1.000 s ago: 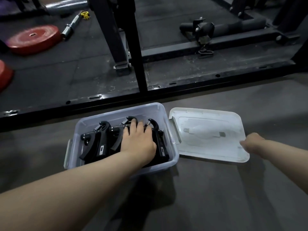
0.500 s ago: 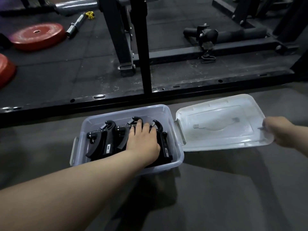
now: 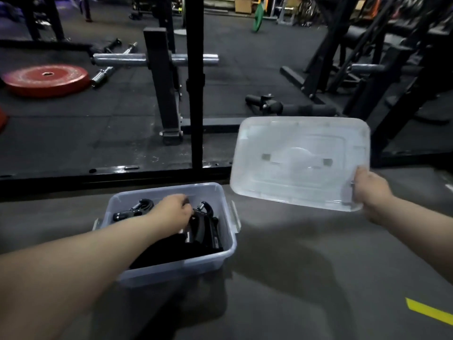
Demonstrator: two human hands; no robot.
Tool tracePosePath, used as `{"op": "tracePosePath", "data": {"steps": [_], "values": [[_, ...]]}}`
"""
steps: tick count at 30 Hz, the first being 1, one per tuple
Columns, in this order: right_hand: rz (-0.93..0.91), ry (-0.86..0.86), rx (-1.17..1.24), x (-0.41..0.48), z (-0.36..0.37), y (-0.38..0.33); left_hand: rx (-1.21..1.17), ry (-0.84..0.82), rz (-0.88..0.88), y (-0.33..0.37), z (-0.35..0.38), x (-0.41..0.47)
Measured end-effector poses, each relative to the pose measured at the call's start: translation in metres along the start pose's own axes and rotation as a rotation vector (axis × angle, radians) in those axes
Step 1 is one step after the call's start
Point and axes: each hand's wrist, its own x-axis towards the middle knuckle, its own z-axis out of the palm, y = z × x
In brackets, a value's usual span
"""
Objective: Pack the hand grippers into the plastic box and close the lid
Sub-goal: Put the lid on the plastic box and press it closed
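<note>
The plastic box (image 3: 171, 268) is see-through and a bit cloudy. Its lid (image 3: 299, 160) is cloudy plastic too, smooth with a soft shine. The hand grippers (image 3: 206, 229) are shiny black with bright metal springs. The floor (image 3: 306, 278) looks dull, grey and smooth.

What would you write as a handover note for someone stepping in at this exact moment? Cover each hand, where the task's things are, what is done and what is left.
Left hand: inside the plastic box, resting on the hand grippers; whether its fingers grip one cannot be told.
Right hand: holding the lid by its right edge, raised off the floor and tilted, to the right of the box and not over it.
Done: the grippers in view are in the box; the box sits open on the floor.
Left: take the left hand out, bring the lid over the box, press it down and probably snap the side latches.
</note>
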Motion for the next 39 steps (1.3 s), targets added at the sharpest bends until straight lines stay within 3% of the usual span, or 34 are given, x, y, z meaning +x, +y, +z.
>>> {"op": "tracePosePath", "data": {"steps": [4,9,16,21,27,30,39], "values": [[0.063,-0.166,0.220,-0.041,0.027,-0.031,-0.289,0.121,-0.095,0.001,-0.032,-0.008],[0.081,-0.440,0.338,-0.086,0.052,-0.067,-0.579,0.131,-0.112,-0.009,-0.064,-0.033],[0.085,-0.525,0.416,-0.113,0.085,-0.083,-0.683,0.220,-0.207,-0.039,-0.090,-0.066],[0.058,-0.551,0.548,-0.130,0.102,-0.086,-0.707,0.166,-0.283,-0.060,-0.098,-0.080],[0.040,-0.746,0.641,-0.121,0.124,-0.078,-1.087,0.121,-0.437,-0.071,-0.109,-0.077],[-0.094,-0.865,0.660,-0.124,0.133,-0.076,-1.248,0.097,-0.476,-0.080,-0.111,-0.072],[-0.186,-0.955,0.659,-0.134,0.138,-0.080,-1.542,-0.029,-0.541,-0.096,-0.121,-0.060]]}}
